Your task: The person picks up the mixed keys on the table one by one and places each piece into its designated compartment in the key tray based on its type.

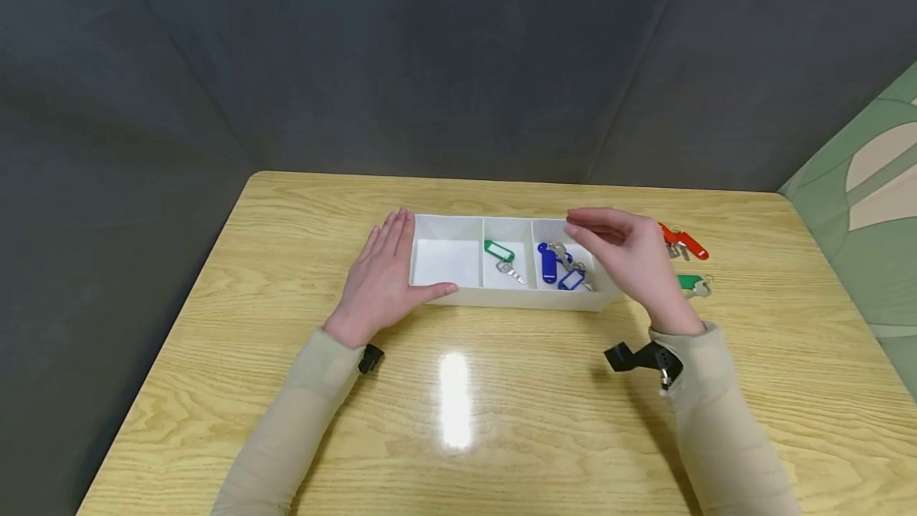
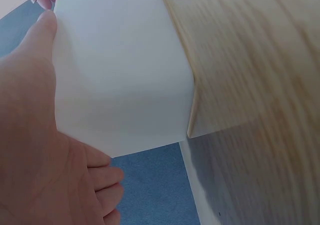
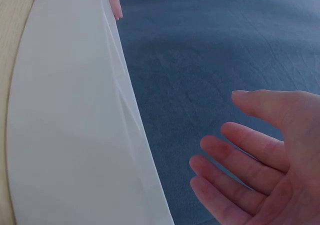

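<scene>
A white box (image 1: 516,299) with three compartments stands on the table. Against its left end lies my left hand (image 1: 380,277), fingers straight along the end wall and thumb over the front rim. My right hand (image 1: 630,257) is over the box's right end with loosely bent fingers; in the right wrist view that hand (image 3: 265,170) holds nothing. Blue key tags (image 1: 548,263) with keys lie in the right compartment. The middle one has a green key tag (image 1: 499,251) with a key (image 1: 512,271). Nothing lies in the left compartment.
To the right of the box, partly behind my right hand, red key tags (image 1: 692,245) with keys lie on the wooden table (image 1: 501,388). A green key tag (image 1: 689,282) with a key is nearer the front. A dark curtain (image 1: 430,62) hangs behind the table.
</scene>
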Motion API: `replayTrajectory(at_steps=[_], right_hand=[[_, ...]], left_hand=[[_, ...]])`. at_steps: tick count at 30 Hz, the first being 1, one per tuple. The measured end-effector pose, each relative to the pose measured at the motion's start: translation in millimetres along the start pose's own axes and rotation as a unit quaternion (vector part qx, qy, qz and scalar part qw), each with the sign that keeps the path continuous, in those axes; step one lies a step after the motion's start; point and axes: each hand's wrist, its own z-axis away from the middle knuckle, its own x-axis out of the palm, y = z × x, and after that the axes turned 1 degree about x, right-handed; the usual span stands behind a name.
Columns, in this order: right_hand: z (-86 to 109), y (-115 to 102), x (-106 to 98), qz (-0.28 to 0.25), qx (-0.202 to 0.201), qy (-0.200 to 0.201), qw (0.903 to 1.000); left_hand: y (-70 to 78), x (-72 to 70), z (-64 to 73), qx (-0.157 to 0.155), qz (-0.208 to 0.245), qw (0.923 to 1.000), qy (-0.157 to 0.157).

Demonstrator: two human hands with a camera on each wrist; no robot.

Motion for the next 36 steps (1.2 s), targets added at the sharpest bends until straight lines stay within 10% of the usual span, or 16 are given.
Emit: replayTrajectory(at_steps=[36], right_hand=[[14.4, 16.9, -29.6, 0.022, 0.012, 0.057, 0.9981]], left_hand=[[0.5, -1.9, -0.2, 0.002, 0.001, 1.0, -0.001]])
